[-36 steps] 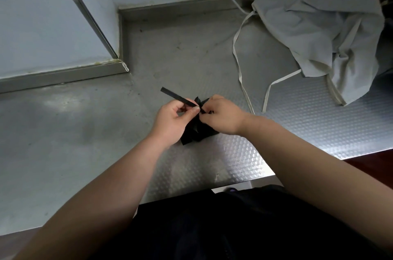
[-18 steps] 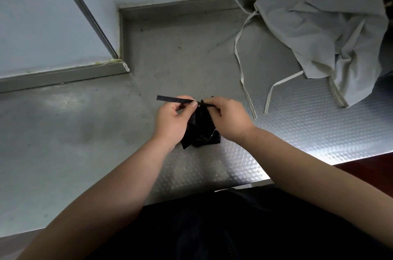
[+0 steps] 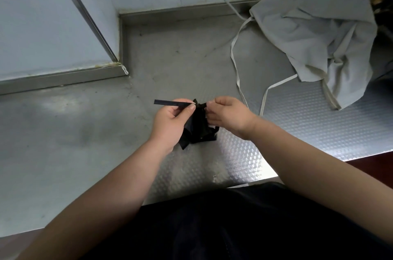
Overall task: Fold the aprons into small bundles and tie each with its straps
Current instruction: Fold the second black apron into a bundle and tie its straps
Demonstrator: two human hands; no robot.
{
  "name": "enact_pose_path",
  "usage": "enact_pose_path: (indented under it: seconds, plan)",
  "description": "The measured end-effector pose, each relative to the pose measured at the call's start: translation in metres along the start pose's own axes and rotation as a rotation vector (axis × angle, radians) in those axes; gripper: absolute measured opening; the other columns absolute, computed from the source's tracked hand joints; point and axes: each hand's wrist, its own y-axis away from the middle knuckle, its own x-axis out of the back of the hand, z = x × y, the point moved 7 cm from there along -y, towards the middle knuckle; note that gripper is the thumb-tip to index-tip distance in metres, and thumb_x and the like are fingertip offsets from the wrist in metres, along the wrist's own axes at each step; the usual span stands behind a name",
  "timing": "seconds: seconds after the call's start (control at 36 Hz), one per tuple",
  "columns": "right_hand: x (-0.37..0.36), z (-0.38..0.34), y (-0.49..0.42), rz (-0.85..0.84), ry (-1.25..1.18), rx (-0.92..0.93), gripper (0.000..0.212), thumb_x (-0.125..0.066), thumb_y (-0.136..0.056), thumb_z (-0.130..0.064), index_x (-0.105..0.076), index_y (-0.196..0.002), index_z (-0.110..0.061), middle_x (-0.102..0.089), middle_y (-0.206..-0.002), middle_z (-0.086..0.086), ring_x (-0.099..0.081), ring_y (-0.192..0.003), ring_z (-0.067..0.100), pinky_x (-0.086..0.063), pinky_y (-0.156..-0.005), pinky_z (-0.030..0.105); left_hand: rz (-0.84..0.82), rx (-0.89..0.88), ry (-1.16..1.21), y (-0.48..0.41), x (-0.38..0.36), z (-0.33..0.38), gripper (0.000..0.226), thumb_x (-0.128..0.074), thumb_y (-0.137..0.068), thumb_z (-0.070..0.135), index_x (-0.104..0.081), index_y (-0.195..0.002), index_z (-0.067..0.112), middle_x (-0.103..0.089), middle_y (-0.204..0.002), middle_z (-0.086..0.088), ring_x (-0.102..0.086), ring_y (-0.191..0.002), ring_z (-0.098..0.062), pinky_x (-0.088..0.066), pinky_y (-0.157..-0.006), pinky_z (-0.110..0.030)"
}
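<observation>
Close to the near edge of the tabletop [image 3: 63, 142], about its middle, a black bundle [image 3: 197, 130] is held between the two hands, with its lower end on the steel. A strap [image 3: 170, 102] is pinched by the left hand [image 3: 170, 123] between thumb and forefinger, and its free end sticks out flat to the left. At the top of the bundle another short piece of strap is pinched by the curled fingers of the right hand [image 3: 228, 116]; whether a knot is already formed there cannot be told. The cloth is judged to be light, soft and limp, so the bundle would loosen if released. The strap is best taken close to the bundle and pulled evenly. At the far right corner a grey apron [image 3: 319, 29] is seen crumpled, with its pale straps [image 3: 235, 63] trailed toward the hands.
</observation>
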Motion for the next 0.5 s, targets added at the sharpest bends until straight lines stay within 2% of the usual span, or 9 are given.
enact_pose_path:
  seconds: [0.06, 0.11, 0.17, 0.28, 0.33, 0.42, 0.5]
  plan:
    - [0.002, 0.005, 0.0, 0.018, 0.057, 0.018, 0.03, -0.046, -0.097, -0.01, -0.046, -0.067, -0.013, -0.045, -0.066, 0.003, -0.043, -0.064, 0.015, -0.045, -0.072, 0.034, 0.01, 0.04, 0.029, 0.003, 0.002, -0.006, 0.017, -0.058, -0.09, 0.001, -0.064, -0.083, 0.016, -0.068, -0.07, 0.014, -0.062, -0.072, 0.003, -0.048, -0.076, -0.013]
    - [0.005, 0.011, 0.001, 0.045, 0.194, 0.049, 0.038, -0.052, -0.092, -0.01, -0.042, -0.055, -0.016, -0.041, -0.057, -0.001, -0.038, -0.056, 0.014, -0.036, -0.064, 0.031, 0.028, 0.093, 0.079, 0.009, 0.003, -0.014, 0.017, -0.057, -0.09, 0.001, -0.063, -0.086, 0.016, -0.068, -0.077, 0.01, -0.063, -0.074, 0.004, -0.049, -0.076, -0.012]
    - [0.005, 0.018, 0.003, 0.064, 0.261, 0.046, 0.039, -0.054, -0.088, -0.01, -0.042, -0.052, -0.016, -0.042, -0.059, 0.001, -0.039, -0.059, 0.016, -0.034, -0.064, 0.029, 0.04, 0.142, 0.116, 0.015, 0.003, -0.022, 0.018, -0.056, -0.09, 0.0, -0.063, -0.087, 0.016, -0.068, -0.081, 0.006, -0.064, -0.075, 0.002, -0.05, -0.076, -0.013]
    - [-0.001, 0.024, 0.005, 0.084, 0.278, 0.051, 0.037, -0.054, -0.085, -0.01, -0.043, -0.051, -0.017, -0.044, -0.06, 0.004, -0.042, -0.062, 0.019, -0.036, -0.064, 0.031, 0.072, 0.179, 0.135, 0.021, 0.005, -0.026, 0.02, -0.054, -0.09, -0.001, -0.064, -0.086, 0.016, -0.07, -0.076, 0.01, -0.065, -0.077, -0.002, -0.051, -0.076, -0.017]
    - [-0.002, 0.024, 0.008, 0.083, 0.266, 0.066, 0.039, -0.054, -0.084, -0.008, -0.041, -0.049, -0.016, -0.042, -0.061, 0.007, -0.04, -0.062, 0.019, -0.034, -0.062, 0.031, 0.067, 0.184, 0.1, 0.023, 0.005, -0.026, 0.02, -0.054, -0.09, 0.0, -0.065, -0.087, 0.016, -0.07, -0.077, 0.009, -0.065, -0.079, -0.006, -0.051, -0.077, -0.021]
    - [-0.001, 0.027, 0.012, 0.098, 0.271, 0.081, 0.042, -0.054, -0.084, -0.007, -0.037, -0.047, -0.016, -0.041, -0.061, 0.007, -0.038, -0.059, 0.018, -0.032, -0.059, 0.03, 0.053, 0.168, 0.002, 0.026, 0.007, -0.027, 0.015, -0.058, -0.089, 0.004, -0.065, -0.094, 0.016, -0.068, -0.088, 0.0, -0.062, -0.084, -0.009, -0.05, -0.079, -0.023]
    - [-0.001, 0.031, 0.015, 0.114, 0.317, 0.077, 0.038, -0.054, -0.085, -0.009, -0.039, -0.051, -0.015, -0.042, -0.057, 0.001, -0.038, -0.053, 0.014, -0.032, -0.055, 0.025, 0.058, 0.147, -0.031, 0.033, 0.008, -0.028, 0.008, -0.062, -0.087, 0.008, -0.065, -0.09, 0.015, -0.066, -0.084, 0.0, -0.061, -0.074, -0.004, -0.049, -0.069, -0.017]
